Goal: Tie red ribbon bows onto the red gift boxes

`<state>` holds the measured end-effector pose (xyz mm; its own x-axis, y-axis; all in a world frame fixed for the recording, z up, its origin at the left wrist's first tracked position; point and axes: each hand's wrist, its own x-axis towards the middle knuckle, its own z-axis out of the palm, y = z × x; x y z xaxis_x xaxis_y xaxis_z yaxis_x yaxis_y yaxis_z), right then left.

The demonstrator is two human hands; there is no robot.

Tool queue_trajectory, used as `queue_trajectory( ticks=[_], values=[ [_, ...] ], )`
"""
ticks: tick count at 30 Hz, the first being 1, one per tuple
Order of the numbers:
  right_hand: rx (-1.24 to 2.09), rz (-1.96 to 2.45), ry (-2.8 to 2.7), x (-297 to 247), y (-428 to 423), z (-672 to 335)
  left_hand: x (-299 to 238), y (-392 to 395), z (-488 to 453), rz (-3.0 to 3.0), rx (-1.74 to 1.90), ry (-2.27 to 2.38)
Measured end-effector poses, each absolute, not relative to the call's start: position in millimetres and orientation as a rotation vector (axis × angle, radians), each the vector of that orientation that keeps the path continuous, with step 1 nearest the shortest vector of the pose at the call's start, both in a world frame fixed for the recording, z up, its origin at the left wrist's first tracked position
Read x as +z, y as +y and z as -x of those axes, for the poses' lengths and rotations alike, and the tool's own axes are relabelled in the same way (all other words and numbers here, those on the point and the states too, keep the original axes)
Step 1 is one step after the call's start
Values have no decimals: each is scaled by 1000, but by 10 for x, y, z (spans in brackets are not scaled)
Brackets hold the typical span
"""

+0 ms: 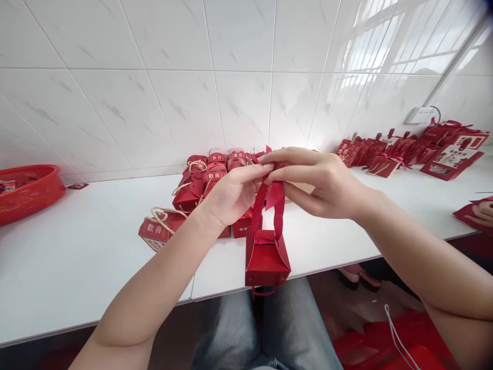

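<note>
A small red gift box (pixel 268 261) hangs or rests at the table's front edge, its red ribbon (pixel 278 218) rising in a loop from the top. Both hands meet at the upper end of this ribbon. My left hand (pixel 242 190) pinches it from the left, thumb and fingertips closed, some fingers hidden. My right hand (pixel 319 180) holds the ribbon from the right with fingertips pressed together. A pointed ribbon end dangles between them. Just behind stand several red boxes, one with a cream cord handle (pixel 159 218) lying nearest my left forearm.
A red plastic basket (pixel 34 192) stands at the left on the white table (pixel 115 267). Rows of red boxes (pixel 385 151) line the right side by a tiled wall with a power strip (pixel 421 114). Another person's hand (pixel 483 211) shows at the right edge.
</note>
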<state>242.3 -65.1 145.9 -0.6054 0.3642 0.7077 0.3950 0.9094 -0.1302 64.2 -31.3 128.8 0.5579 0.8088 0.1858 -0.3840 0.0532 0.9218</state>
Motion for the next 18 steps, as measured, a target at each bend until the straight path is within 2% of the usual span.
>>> queue_trajectory(
  ticks=[3,10,18],
  values=[
    [94,521,-2240,1391,-626,-2454,1260,-320,-632,-1281,934,483],
    [675,472,-2057,1025,-604,-2590,1158,-209,-519,-1315,1071,552],
    [873,758,-1952,397,-898,-2951,999,-263,-140,-976,1091,655]
  ],
)
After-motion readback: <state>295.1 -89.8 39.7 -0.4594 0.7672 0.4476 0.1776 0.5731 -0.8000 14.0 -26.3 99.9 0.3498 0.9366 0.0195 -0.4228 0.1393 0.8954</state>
